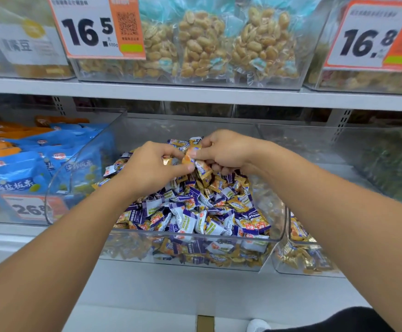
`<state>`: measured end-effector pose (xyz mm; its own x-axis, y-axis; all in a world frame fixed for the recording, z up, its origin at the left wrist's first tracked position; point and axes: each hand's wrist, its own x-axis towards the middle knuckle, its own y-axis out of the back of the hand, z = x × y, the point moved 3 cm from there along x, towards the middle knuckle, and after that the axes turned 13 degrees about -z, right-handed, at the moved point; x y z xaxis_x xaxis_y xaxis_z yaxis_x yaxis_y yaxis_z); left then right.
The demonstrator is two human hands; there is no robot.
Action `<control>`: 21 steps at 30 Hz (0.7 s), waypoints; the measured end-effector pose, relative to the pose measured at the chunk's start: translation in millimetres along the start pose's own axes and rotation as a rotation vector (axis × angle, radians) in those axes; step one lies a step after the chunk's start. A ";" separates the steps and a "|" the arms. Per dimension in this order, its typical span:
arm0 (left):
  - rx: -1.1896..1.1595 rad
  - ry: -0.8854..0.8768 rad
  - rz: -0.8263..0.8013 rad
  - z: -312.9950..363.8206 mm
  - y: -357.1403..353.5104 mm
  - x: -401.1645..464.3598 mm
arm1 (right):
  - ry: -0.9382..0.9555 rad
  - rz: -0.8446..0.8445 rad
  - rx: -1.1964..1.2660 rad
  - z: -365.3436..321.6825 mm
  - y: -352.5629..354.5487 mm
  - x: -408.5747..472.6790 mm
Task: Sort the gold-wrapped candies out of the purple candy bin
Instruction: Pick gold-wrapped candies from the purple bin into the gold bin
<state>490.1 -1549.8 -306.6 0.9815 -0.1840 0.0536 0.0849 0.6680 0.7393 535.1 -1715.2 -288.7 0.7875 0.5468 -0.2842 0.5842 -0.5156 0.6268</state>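
A clear plastic bin (190, 238) on the lower shelf holds a heap of purple-and-white wrapped candies (192, 212) mixed with gold-wrapped ones (239, 203). Both hands meet above the back of the heap. My left hand (152, 164) pinches a gold-wrapped candy (188, 156) between thumb and fingertips. My right hand (226, 152) is curled round several gold-wrapped candies (203, 169), some of them sticking out below the fingers, and its fingertips touch the same candy that the left hand pinches.
To the right stands another clear bin (298, 271) with gold-wrapped candies in it. Blue and orange snack bags (27, 161) fill the bin on the left. Above, a white shelf (195, 94) carries bins of bagged peanuts (202, 46) with price cards.
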 end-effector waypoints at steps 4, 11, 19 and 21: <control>-0.267 0.043 -0.002 0.2 -0.2 1.6 | -0.020 -0.105 0.118 -1.4 -9.2 0.4; 0.098 -0.019 -0.032 -7.3 -8.1 5.9 | -0.165 -0.005 0.244 6.7 0.1 -5.4; 0.276 -0.036 -0.021 -10.7 -9.3 6.9 | -0.189 -0.109 1.260 8.4 -0.8 -9.2; 0.288 -0.053 -0.013 -5.0 -8.8 5.4 | -0.233 -0.062 0.865 9.6 4.2 -7.9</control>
<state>495.5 -1553.1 -316.2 0.9695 -0.2343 0.0721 0.0380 0.4344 0.8999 533.2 -1728.0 -290.8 0.7146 0.4907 -0.4986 0.4959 -0.8580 -0.1337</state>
